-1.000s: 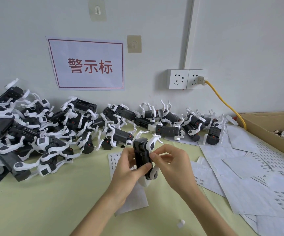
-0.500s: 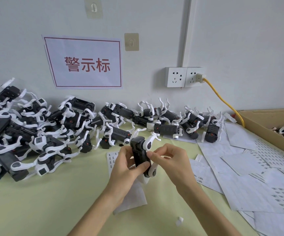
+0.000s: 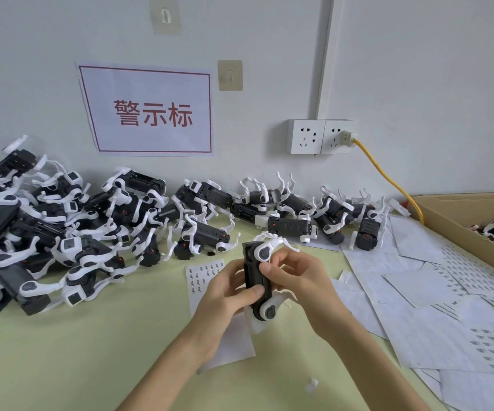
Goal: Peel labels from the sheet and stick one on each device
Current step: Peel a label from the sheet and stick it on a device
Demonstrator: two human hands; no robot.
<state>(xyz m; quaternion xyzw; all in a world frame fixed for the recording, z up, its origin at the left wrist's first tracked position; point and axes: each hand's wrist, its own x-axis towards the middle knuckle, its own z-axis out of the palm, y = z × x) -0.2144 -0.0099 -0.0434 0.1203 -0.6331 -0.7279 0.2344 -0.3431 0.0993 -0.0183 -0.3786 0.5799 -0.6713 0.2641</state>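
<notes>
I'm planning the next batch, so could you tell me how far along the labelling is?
Done: the spent sheets on the right show many empty label slots. In hand: the left hand holds one device while the right hand pinches at its side. Left: unclear, since labels on the piled devices can't be made out.

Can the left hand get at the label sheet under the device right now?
Probably not yet. The left hand grips the device, so it is occupied, and both hands hang over the label sheet. Only the sheet's far left part shows uncovered.
</notes>
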